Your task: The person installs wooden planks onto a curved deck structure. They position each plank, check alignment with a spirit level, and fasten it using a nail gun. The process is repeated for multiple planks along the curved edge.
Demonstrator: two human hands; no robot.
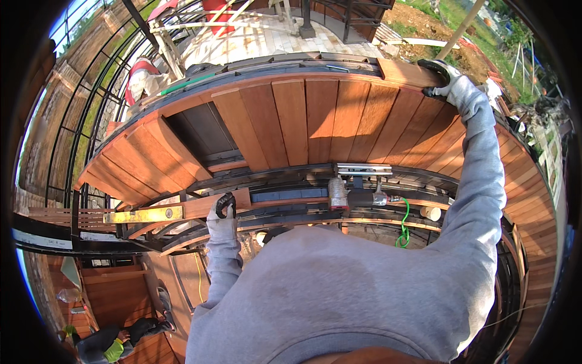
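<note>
My right hand (441, 80), in a dark-fingered glove, reaches to the far right edge of the curved wooden bench. Its thumb and fingers grip the end of a short wooden plank (403, 71) lying along that far edge. My left hand (225, 207), gloved too, is at the near side, by the end of another wooden plank (203, 205). Its fingers curl into a ring; whether they pinch anything I cannot make out. A yellow spirit level (145, 215) lies by that plank's left end. Reddish-brown slats (321, 118) cover the bench, with a gap showing a dark panel (203, 133).
A nail gun (357, 197) with a green coiled hose (404, 227) lies on the near framework. Black metal railings (79, 121) rise at the left. Another person (112, 343) is below at lower left. A green strip (188, 84) lies along the far edge.
</note>
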